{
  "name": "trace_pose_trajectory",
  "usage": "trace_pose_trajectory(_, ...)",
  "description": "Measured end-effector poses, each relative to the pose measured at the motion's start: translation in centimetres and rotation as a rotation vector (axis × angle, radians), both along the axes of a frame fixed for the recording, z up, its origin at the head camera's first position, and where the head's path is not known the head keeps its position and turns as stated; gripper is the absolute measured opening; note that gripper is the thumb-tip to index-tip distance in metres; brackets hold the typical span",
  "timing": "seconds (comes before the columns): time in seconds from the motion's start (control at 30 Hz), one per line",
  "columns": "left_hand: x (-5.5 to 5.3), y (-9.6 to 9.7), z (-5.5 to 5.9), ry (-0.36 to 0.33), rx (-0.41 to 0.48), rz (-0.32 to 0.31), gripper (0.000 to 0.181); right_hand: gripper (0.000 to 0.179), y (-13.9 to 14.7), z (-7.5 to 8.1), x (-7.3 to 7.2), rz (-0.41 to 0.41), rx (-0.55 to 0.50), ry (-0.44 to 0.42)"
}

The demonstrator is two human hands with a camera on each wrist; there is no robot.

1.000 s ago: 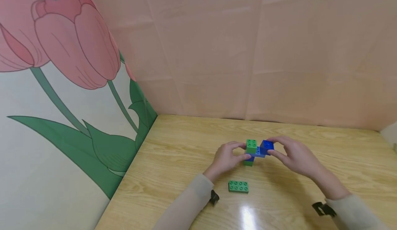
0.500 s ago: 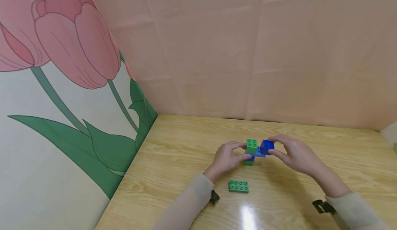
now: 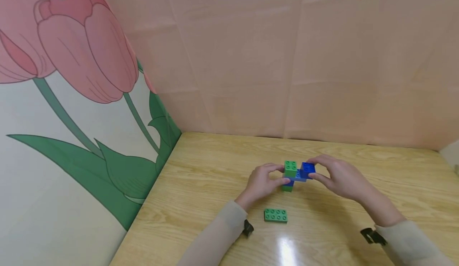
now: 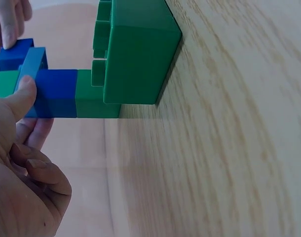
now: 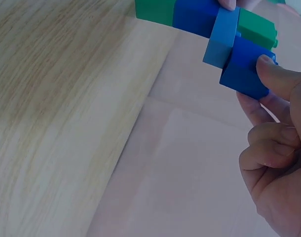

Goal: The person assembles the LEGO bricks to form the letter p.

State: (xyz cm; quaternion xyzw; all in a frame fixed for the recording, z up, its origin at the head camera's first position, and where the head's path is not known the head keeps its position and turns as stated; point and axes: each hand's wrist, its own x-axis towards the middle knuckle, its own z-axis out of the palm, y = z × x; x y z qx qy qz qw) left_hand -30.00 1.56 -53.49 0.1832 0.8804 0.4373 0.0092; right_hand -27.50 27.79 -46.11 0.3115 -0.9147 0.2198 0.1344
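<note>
A small tower of toy building bricks stands on the table. Its bottom green brick (image 4: 97,94) carries a dark blue brick (image 4: 56,94), then a thin light blue brick (image 5: 222,39) that juts out to the right. On that one's left end sits an upper green brick (image 3: 290,169). My left hand (image 3: 263,182) pinches the tower around the light blue brick, thumb in front and fingers behind. Thumb and fingers of my right hand (image 3: 344,180) pinch another dark blue brick (image 3: 307,170) at the light blue brick's right end. I cannot tell whether it is fully pressed down.
A loose green brick (image 3: 275,215) with two rows of studs lies nearer to me on the wooden table (image 3: 201,186). Behind the table hangs a pink cloth (image 3: 229,78). A tulip-printed panel (image 3: 82,98) borders the left side.
My right hand and the dark blue brick in it have shifted very slightly left. The left hand holds the tower in the same spot.
</note>
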Motion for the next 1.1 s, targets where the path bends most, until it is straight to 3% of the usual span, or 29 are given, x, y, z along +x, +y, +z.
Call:
trace_pose_trajectory(0.7, 0.4, -0.3, 0.2, 0.022, -0.015, -0.025, 0.047, 0.040, -0.1, -0.1, 0.7, -0.033, -0.006, -0.037)
trace_pose_trajectory(1.1, 0.7, -0.6, 0.3, 0.012, -0.031, -0.011, 0.046, 0.048, -0.4, 0.1, 2.3, -0.054, -0.082, 0.052)
